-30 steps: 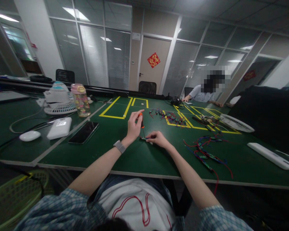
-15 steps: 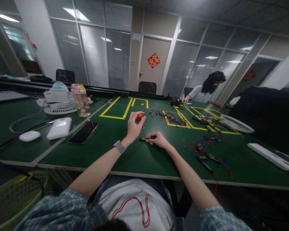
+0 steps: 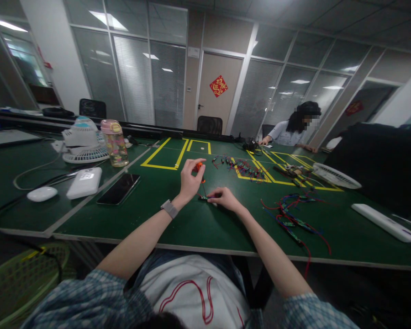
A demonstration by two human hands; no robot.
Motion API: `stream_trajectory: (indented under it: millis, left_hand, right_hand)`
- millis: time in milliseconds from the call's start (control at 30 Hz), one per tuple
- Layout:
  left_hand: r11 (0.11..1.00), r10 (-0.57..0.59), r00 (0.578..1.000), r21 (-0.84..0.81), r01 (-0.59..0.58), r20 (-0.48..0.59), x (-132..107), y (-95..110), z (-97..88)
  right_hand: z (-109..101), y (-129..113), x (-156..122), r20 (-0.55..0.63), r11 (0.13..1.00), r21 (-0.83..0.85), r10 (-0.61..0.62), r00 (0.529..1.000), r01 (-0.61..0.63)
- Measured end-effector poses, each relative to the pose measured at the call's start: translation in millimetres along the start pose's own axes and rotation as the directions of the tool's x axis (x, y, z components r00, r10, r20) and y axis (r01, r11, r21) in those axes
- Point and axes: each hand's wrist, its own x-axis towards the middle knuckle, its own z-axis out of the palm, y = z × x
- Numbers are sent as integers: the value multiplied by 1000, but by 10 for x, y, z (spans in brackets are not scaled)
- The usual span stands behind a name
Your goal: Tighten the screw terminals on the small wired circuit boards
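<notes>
My left hand (image 3: 191,177) is closed round the orange handle of a screwdriver (image 3: 200,167), held upright. Its thin shaft points down to a small green circuit board (image 3: 203,198) on the table. With thumb and fingertips my right hand (image 3: 225,199) pinches the right end of that board, partly hiding it. To the right lie more small boards with red and blue wires (image 3: 291,219). Farther off, a row of similar wired boards (image 3: 241,168) stretches across the tabletop.
A phone (image 3: 119,188), a white power bank (image 3: 85,183), a white mouse (image 3: 42,193), a bottle (image 3: 114,144) and a fan (image 3: 84,141) stand left on the green table (image 3: 150,214). A white bar (image 3: 385,222) lies right. Another person (image 3: 289,130) sits across.
The orange handle and the fingers of my left hand have shifted very slightly. My right hand and the board stay in the same place.
</notes>
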Motion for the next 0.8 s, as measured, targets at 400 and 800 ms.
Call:
stream_trajectory:
  millis: [400,800]
  left_hand:
    - [999,-17,1000,-41,18,18,5,-6,-21]
    - [998,-3,999,58,6,-53,1,41,-13]
  right_hand:
    - [-2,9,6,-1,1000,17,-9,1000,9]
    - [2,-4,-2,10,1000,28,14,1000,-14]
